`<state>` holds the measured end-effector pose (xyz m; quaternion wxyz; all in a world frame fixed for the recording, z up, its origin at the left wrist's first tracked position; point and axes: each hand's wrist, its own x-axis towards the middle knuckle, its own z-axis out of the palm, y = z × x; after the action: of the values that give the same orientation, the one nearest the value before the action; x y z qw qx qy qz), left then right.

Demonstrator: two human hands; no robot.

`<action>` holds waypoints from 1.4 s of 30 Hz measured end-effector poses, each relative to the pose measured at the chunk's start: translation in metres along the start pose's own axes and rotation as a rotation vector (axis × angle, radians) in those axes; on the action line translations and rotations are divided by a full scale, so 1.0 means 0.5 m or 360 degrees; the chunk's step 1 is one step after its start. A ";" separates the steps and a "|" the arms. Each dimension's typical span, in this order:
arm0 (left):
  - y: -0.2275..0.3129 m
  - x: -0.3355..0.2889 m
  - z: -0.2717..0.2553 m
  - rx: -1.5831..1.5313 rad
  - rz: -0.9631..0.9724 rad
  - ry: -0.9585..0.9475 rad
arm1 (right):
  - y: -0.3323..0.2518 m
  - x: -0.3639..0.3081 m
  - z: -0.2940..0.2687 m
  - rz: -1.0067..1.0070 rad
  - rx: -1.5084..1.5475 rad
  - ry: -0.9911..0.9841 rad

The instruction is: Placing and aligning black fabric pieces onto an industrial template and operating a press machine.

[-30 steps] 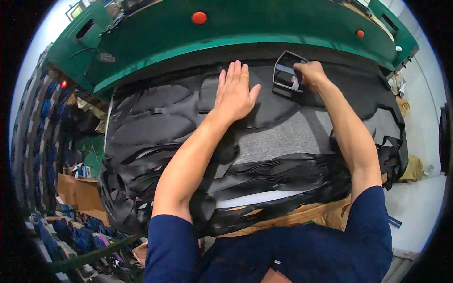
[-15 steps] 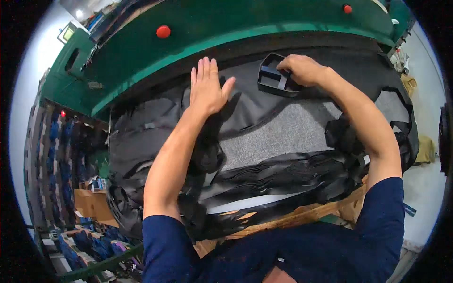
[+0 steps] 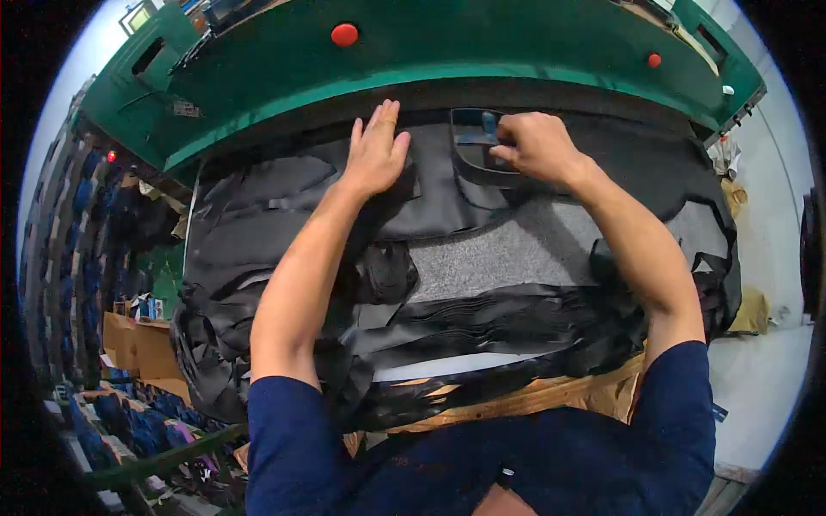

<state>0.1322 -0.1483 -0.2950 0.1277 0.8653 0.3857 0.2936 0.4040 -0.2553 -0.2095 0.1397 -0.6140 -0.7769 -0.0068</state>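
My right hand (image 3: pixel 542 148) is closed on a cutting die (image 3: pixel 475 138), a dark open frame with thin walls and crossbars inside. The fingers cover part of its right side. Beneath the die lies a smooth black sheet (image 3: pixel 422 211), leather-like, spread over the work surface. Whether the die rests fully on the sheet I cannot tell. To the left, my left hand (image 3: pixel 376 155) lies on the same sheet, palm down, fingers stretched and thumb apart, holding nothing. A speckled grey surface (image 3: pixel 499 249) shows through a curved cut-away in the sheet, nearer to me.
A green machine beam (image 3: pixel 482 56) spans the far side, with red knobs (image 3: pixel 344 35) on it. Layered black scrap (image 3: pixel 508 318) hangs along the near edge, beside a dark bundle (image 3: pixel 387 271). At left stand racks of dark pieces (image 3: pixel 60 258) and a cardboard box (image 3: pixel 151 348).
My right hand has shifted the cutting die to the left and turned it, closer to my left hand. The left hand stays flat on the sheet. The whole view has shifted slightly.
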 end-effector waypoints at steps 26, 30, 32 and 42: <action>-0.008 -0.069 0.020 0.0237 -0.0047 -0.0204 | -0.049 0.021 0.133 -0.0179 -0.0045 0.0153; -0.006 -0.068 0.020 0.0249 -0.0053 -0.0235 | -0.044 0.021 0.137 -0.0163 0.0032 0.0163; -0.007 -0.069 0.018 0.0252 -0.0059 -0.0221 | -0.047 0.023 0.137 -0.0166 0.0051 0.0159; -0.005 -0.068 0.020 0.0238 -0.0064 -0.0213 | -0.047 0.008 0.123 -0.0066 0.0250 0.0141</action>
<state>0.1188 -0.1719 -0.3180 0.0941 0.8821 0.4145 0.2030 0.3679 -0.2460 -0.2641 0.2215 -0.5841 -0.7805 0.0241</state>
